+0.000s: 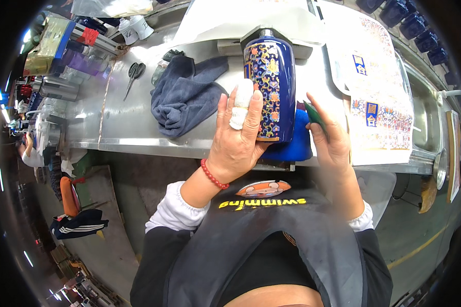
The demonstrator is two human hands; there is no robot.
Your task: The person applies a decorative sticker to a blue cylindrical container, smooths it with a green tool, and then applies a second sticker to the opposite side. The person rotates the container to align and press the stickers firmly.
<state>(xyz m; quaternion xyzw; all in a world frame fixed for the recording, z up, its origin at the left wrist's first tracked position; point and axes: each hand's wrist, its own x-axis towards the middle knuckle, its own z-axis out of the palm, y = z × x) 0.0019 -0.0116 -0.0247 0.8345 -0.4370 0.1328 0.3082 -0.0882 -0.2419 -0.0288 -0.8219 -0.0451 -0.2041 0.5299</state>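
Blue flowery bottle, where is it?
The flowery bottle is at the upper middle of the head view, between the left hand and the right hand, right of the gray towel.

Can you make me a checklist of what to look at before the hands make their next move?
1. Dark blue glossy bottle with a colourful floral panel steadied: ok, the left hand rests against its left side.
2. Small, flat, dark green piece gripped: ok, between the right hand's thumb and fingers.
3. Floral panel flat everywhere: cannot tell, the left hand hides part of it.
4. Black-handled metal scissors away from the hands: ok, they lie beyond the crumpled grey-blue cloth towel.
5. Left hand's fingers all bare: not ok, white wrapping covers some of them.
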